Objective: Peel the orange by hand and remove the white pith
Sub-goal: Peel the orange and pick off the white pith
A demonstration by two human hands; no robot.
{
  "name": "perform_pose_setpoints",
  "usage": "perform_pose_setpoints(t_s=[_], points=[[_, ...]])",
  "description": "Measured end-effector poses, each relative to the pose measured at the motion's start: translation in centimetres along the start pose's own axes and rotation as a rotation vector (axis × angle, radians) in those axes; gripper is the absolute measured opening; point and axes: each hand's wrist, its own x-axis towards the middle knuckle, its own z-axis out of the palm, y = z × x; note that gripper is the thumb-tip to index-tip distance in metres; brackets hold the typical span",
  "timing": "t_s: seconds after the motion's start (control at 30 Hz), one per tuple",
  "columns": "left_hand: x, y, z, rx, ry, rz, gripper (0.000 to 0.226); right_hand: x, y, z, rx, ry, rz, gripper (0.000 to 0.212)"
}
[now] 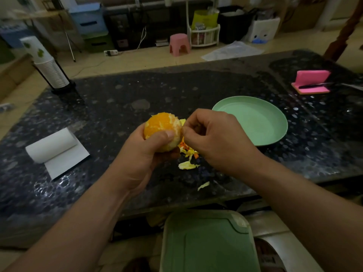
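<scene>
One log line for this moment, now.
left hand: holds orange, mostly peeled | right hand: pinches pith on orange's right side | peel scraps: on table | green plate: right of hands

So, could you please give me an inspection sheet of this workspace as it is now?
Surface: dark speckled table, peel scraps lying below the hands.
Job's things: orange mostly peeled, pith patches left; green plate empty.
Clutter: paper towel roll; cup stack; pink pad with a dark tool.
Hands: left hand grips the orange; right hand pinches pith at its side.
Cables: white cable, power strip on the floor.
Surroundings: pink stool; green tray at the near edge.
</scene>
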Motion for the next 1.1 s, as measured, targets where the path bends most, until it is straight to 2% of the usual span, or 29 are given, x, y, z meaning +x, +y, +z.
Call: perform_pose_setpoints(t_s=[0.13, 0.33, 0.6, 0.73, 0.83, 0.9, 1.03, 1.1], points=[[-0.06, 0.09, 0.13, -0.057, -0.023, -0.009, 0.048, -0.01, 0.13, -0.29, 0.073, 0.001, -0.004, 0.012], [0.10, 0.26, -0.17, -0.074, -0.024, -0.002, 0.055, 0.01, -0.09, -0.65, 0.139, -0.047, 0.014, 0.005], [0.03, 0.28, -0.50, 0.030, -0.053, 0.033, 0.059, 0.03, -0.22, -0.52, 0.045, -0.022, 0.004, 0.010], [0.08, 0.06, -0.55, 0.126, -0.043, 0.058, 0.075, -0.22, -0.22, -0.04, -0.025, 0.014, -0.023, 0.011], [0.05, 0.10, -0.48, 0.125, -0.047, 0.059, 0.077, -0.40, -0.23, 0.26, -0.030, 0.030, -0.033, 0.011], [0.00, 0.19, -0.33, 0.107, -0.050, 0.042, 0.074, -0.44, -0.16, 0.26, -0.002, 0.036, -0.033, 0.012], [-0.13, 0.28, 0.05, -0.030, -0.054, 0.002, 0.054, -0.26, -0.04, -0.11, 0.176, 0.005, 0.028, 0.013], [-0.15, 0.40, 0.06, -0.102, -0.042, -0.026, 0.057, -0.18, -0.08, -0.36, 0.264, -0.022, 0.064, 0.011]])
